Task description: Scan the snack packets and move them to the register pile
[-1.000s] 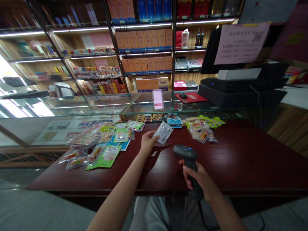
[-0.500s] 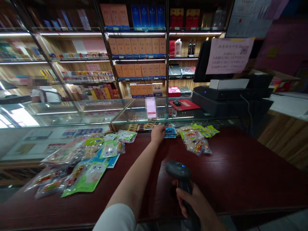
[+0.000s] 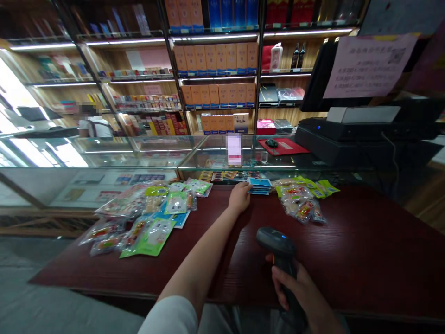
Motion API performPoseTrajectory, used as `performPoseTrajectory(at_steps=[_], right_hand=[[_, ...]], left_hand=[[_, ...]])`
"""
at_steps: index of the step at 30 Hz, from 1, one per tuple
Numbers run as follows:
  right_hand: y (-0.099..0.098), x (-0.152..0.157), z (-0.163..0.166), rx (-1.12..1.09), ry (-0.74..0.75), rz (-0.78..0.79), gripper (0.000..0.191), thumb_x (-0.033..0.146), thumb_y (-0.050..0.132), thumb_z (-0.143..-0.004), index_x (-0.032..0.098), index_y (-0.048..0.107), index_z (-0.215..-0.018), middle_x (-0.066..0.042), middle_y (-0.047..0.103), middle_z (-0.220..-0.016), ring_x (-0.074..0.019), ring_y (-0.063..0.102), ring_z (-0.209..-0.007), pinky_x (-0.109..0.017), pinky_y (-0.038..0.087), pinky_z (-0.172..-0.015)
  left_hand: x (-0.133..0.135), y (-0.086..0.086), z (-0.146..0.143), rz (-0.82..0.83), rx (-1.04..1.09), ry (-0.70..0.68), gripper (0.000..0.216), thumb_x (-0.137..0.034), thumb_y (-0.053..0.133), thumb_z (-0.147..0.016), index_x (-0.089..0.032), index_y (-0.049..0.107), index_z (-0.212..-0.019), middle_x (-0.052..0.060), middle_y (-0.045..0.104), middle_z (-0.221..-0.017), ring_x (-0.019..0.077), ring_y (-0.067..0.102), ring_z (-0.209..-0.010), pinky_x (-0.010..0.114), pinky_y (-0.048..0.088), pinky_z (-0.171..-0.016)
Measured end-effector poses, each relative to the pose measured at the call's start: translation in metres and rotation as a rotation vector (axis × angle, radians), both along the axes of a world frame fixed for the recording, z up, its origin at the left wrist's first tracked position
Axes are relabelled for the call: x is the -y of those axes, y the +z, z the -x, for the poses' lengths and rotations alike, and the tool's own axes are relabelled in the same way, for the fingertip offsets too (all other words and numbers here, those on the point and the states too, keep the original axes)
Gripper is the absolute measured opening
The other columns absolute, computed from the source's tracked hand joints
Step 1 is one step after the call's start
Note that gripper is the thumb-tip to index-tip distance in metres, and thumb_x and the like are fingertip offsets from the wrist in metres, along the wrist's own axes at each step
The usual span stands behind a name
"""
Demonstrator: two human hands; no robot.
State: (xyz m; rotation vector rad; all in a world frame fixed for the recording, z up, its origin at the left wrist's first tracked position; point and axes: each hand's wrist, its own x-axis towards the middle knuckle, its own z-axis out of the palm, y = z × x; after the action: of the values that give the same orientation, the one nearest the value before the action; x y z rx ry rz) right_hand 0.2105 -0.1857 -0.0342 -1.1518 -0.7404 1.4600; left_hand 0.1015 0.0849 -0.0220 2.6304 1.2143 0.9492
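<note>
My right hand (image 3: 299, 287) is wrapped round the grip of a black barcode scanner (image 3: 277, 241), whose head points forward and left over the dark red counter. My left arm reaches to the far side of the counter. There my left hand (image 3: 239, 197) has its fingers curled at the left edge of a stack of blue packets (image 3: 260, 186); its fingertips are partly hidden. Right of that stack lies a pile of clear and yellow-green snack packets (image 3: 301, 202). To the left are several more packaged snacks, among them a green-and-white packet (image 3: 156, 236).
A glass display case (image 3: 156, 150) runs along the far side, with a lit phone-like screen (image 3: 234, 149) standing on it. At right are a black monitor (image 3: 318, 76) and a mouse (image 3: 271, 143) on a red mat. A person (image 3: 97, 125) is at far left, before the shelves.
The view has swung left, so everything appears farther right. My left hand has drawn slightly back from over the blue packets to their left edge. The scanner stays in my right hand.
</note>
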Motion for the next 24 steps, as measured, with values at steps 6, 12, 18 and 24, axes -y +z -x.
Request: performPoseTrajectory(at_steps=[6,12,18,24], right_hand=[[-0.002,0.001,0.002,0.042,0.003,-0.008,0.062,0.055,0.081,-0.063,0.015,0.059,-0.104,0.008,0.055,-0.048,-0.0091,0.046,-0.030,-0.020,0.035,-0.030],[-0.003,0.003,0.008,0.080,-0.007,-0.017,0.064,0.054,0.082,-0.062,0.015,0.058,-0.107,0.008,0.056,-0.048,-0.0098,0.047,-0.032,-0.020,0.035,-0.031],[0.001,0.007,0.006,0.069,0.008,-0.008,0.061,0.053,0.082,-0.063,0.017,0.059,-0.106,0.008,0.055,-0.050,-0.0105,0.047,-0.033,-0.021,0.035,-0.032],[0.007,0.011,0.005,0.058,0.014,-0.021,0.053,0.048,0.079,-0.070,0.017,0.059,-0.107,0.007,0.056,-0.056,-0.0084,0.047,-0.039,-0.020,0.036,-0.037]], left_hand=[[0.044,0.011,0.061,0.052,-0.031,0.113,0.035,-0.016,0.054,-0.082,-0.018,0.069,-0.113,0.010,0.068,-0.111,0.0238,0.060,-0.105,0.037,0.044,-0.097],[0.087,0.022,0.128,0.088,-0.095,0.357,0.026,-0.018,0.053,-0.083,-0.018,0.071,-0.103,0.011,0.069,-0.104,0.0240,0.060,-0.101,0.036,0.043,-0.094],[0.116,0.023,0.172,0.072,-0.214,0.666,0.024,-0.023,0.052,-0.084,-0.021,0.070,-0.100,0.011,0.067,-0.101,0.0273,0.056,-0.103,0.037,0.041,-0.088],[0.099,0.019,0.198,0.070,-0.211,0.927,0.028,-0.033,0.051,-0.085,-0.019,0.068,-0.102,0.015,0.064,-0.109,0.0326,0.054,-0.108,0.041,0.041,-0.087]])
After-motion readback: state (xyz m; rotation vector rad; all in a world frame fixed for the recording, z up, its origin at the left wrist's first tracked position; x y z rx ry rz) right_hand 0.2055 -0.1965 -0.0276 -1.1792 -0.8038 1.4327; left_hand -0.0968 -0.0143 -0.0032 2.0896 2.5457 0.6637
